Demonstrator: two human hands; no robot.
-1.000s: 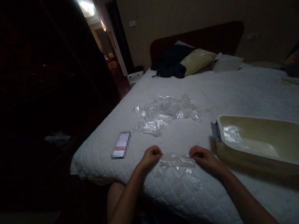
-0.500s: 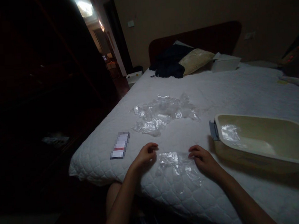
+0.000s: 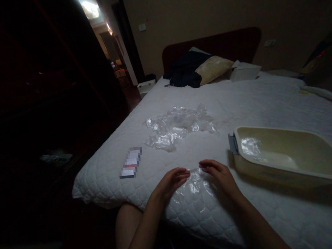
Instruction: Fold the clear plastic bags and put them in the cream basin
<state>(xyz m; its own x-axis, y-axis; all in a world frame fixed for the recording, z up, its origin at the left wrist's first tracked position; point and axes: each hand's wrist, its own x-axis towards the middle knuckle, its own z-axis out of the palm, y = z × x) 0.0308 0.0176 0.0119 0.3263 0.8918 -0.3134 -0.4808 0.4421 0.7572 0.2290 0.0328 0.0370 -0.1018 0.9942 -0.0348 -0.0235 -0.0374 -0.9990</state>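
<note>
A clear plastic bag [image 3: 194, 185] lies flat on the near corner of the white quilted mattress [image 3: 253, 102]. My left hand [image 3: 172, 182] rests on the bag's left part with its fingers stretched out flat. My right hand [image 3: 218, 176] lies on the bag's right part, fingers also extended, their tips near the bag's top edge. The two hands' fingertips are only a little apart. Neither hand grips anything.
A pile of crumpled clear plastic bags [image 3: 177, 127] lies further up the bed. A beige plastic basin [image 3: 289, 155] with a clear bag inside stands to the right. A small flat box [image 3: 130, 162] lies left. Pillows and dark clothing [image 3: 186, 71] sit by the headboard.
Both hands let go of the bag's top corners, where they had pinched it. They came together toward the middle and now lie flat on the bag.
</note>
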